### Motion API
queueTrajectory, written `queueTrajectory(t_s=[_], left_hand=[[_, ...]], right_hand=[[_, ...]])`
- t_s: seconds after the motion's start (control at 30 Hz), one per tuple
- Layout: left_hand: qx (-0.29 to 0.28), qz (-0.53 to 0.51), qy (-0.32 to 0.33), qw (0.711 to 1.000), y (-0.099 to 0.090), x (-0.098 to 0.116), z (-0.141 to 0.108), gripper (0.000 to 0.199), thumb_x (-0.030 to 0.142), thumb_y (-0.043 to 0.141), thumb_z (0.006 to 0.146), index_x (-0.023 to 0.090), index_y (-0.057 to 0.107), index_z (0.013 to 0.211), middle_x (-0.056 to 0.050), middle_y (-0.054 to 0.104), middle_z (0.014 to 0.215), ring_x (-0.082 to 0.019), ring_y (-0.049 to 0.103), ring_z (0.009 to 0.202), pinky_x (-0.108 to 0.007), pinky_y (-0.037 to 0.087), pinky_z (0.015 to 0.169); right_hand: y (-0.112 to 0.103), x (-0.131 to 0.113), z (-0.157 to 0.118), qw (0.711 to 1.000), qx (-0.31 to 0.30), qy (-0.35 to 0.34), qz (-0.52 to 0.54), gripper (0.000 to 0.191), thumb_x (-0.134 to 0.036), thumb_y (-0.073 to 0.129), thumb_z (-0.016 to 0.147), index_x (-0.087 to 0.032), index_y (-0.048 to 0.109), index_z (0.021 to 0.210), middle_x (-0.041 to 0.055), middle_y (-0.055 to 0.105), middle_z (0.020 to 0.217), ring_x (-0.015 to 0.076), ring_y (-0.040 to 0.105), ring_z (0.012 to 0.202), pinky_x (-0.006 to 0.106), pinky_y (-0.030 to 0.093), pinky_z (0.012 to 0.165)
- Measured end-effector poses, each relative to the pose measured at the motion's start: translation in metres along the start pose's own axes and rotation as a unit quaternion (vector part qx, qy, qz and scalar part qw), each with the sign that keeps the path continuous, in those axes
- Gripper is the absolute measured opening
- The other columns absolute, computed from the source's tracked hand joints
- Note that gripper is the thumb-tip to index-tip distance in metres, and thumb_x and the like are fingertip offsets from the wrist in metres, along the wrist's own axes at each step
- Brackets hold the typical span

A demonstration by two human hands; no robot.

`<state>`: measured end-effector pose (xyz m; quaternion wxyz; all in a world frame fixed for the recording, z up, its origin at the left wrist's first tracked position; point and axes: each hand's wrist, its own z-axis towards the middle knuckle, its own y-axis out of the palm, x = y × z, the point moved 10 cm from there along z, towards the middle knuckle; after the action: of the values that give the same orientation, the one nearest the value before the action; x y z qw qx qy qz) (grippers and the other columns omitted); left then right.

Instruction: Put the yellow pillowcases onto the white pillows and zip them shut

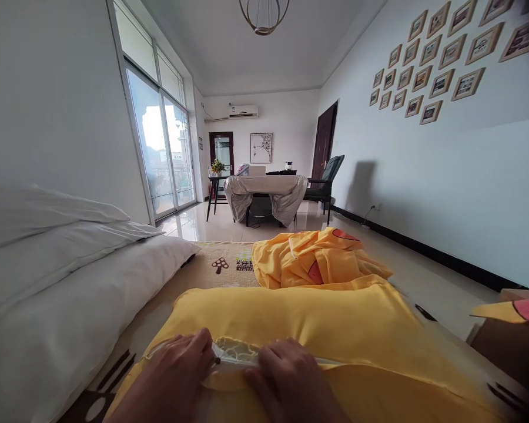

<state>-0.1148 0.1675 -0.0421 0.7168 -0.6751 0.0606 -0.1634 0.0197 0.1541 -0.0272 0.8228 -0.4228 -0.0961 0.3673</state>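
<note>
A plump yellow pillow (291,311) lies across the bed in front of me, with a white zipper (235,359) along its near side. The zipper is parted between my hands, and pale stitching shows in the gap. My left hand (176,367) is closed on the zipper edge, beside the dark zipper pull. To the right of the gap, my right hand (286,370) has its fingers curled round the zipper edge and the yellow cloth. Both palms are turned away from view.
White pillows (92,282) are stacked at the left. Crumpled yellow cloth (317,255) lies beyond the pillow on a beige patterned blanket (220,258). At the right edge stands a brown box (502,341) with yellow and pink cloth on it. A covered table (264,185) is farther back.
</note>
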Motion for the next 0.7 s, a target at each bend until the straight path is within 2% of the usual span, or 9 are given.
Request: queueTrajectory(t_s=[0.1, 0.2, 0.3, 0.4, 0.5, 0.6, 0.67, 0.7], left_hand=[[0.014, -0.033, -0.042, 0.998, -0.002, 0.003, 0.003, 0.019, 0.015, 0.029, 0.092, 0.022, 0.037, 0.076, -0.003, 0.063, 0.075, -0.018, 0.059, 0.070, -0.029, 0.033, 0.061], [0.048, -0.072, -0.079, 0.993, -0.007, 0.010, 0.005, 0.022, 0.018, 0.021, 0.096, 0.022, 0.037, 0.082, -0.002, 0.063, 0.070, -0.018, 0.060, 0.067, -0.028, 0.030, 0.058], [0.093, -0.118, -0.070, 0.986, -0.019, 0.024, 0.004, 0.022, 0.019, 0.017, 0.097, 0.023, 0.034, 0.085, -0.001, 0.058, 0.066, -0.017, 0.059, 0.062, -0.027, 0.030, 0.056], [0.162, -0.131, -0.051, 0.977, -0.048, 0.040, -0.002, 0.022, 0.023, 0.014, 0.098, 0.024, 0.031, 0.083, 0.000, 0.053, 0.061, -0.017, 0.054, 0.054, -0.027, 0.028, 0.053], [0.261, -0.130, -0.004, 0.956, -0.089, 0.058, -0.015, 0.026, 0.028, 0.015, 0.098, 0.024, 0.034, 0.082, -0.001, 0.055, 0.061, -0.018, 0.053, 0.051, -0.028, 0.029, 0.052], [0.389, -0.136, 0.078, 0.908, -0.125, 0.074, -0.036, 0.024, 0.027, 0.021, 0.098, 0.024, 0.041, 0.085, -0.001, 0.059, 0.062, -0.018, 0.055, 0.052, -0.028, 0.034, 0.053], [0.458, -0.131, 0.160, 0.865, -0.133, 0.083, -0.052, 0.019, 0.021, 0.027, 0.097, 0.024, 0.044, 0.090, -0.001, 0.060, 0.063, -0.016, 0.057, 0.053, -0.027, 0.039, 0.056], [0.473, -0.122, 0.204, 0.849, -0.129, 0.087, -0.057, 0.018, 0.017, 0.029, 0.096, 0.023, 0.045, 0.090, -0.001, 0.061, 0.063, -0.015, 0.057, 0.054, -0.027, 0.042, 0.058]], right_hand=[[-0.002, 0.005, 0.000, 0.999, 0.010, 0.029, 0.014, 0.024, -0.021, 0.056, 0.087, -0.020, 0.047, 0.065, -0.0014, 0.060, 0.064, 0.0132, 0.054, 0.061, 0.025, 0.029, 0.061], [-0.013, 0.008, 0.002, 0.997, 0.070, 0.038, -0.004, 0.033, -0.028, 0.049, 0.092, -0.019, 0.048, 0.061, -0.0010, 0.057, 0.057, 0.0120, 0.051, 0.055, 0.025, 0.027, 0.058], [-0.040, 0.006, 0.007, 0.986, 0.159, 0.025, -0.030, 0.041, -0.028, 0.043, 0.095, -0.019, 0.044, 0.054, -0.0024, 0.048, 0.049, 0.0095, 0.042, 0.047, 0.026, 0.024, 0.054], [-0.080, -0.001, 0.014, 0.967, 0.252, 0.007, -0.032, 0.043, -0.023, 0.045, 0.092, -0.020, 0.035, 0.050, -0.0046, 0.038, 0.045, 0.0083, 0.034, 0.044, 0.027, 0.024, 0.052], [-0.129, -0.016, 0.020, 0.946, 0.321, -0.021, -0.030, 0.043, -0.018, 0.051, 0.088, -0.021, 0.029, 0.051, -0.0064, 0.030, 0.046, 0.0080, 0.028, 0.045, 0.026, 0.023, 0.050], [-0.173, -0.045, 0.015, 0.922, 0.372, -0.094, -0.048, 0.042, -0.011, 0.056, 0.084, -0.021, 0.029, 0.053, -0.0067, 0.027, 0.049, 0.0087, 0.024, 0.047, 0.026, 0.022, 0.049], [-0.184, -0.062, 0.006, 0.915, 0.369, -0.141, -0.079, 0.038, -0.008, 0.058, 0.082, -0.021, 0.033, 0.056, -0.0060, 0.030, 0.051, 0.0097, 0.026, 0.050, 0.027, 0.022, 0.050], [-0.182, -0.068, 0.000, 0.916, 0.356, -0.161, -0.096, 0.035, -0.007, 0.058, 0.081, -0.021, 0.036, 0.057, -0.0054, 0.032, 0.051, 0.0102, 0.027, 0.051, 0.028, 0.023, 0.051]])
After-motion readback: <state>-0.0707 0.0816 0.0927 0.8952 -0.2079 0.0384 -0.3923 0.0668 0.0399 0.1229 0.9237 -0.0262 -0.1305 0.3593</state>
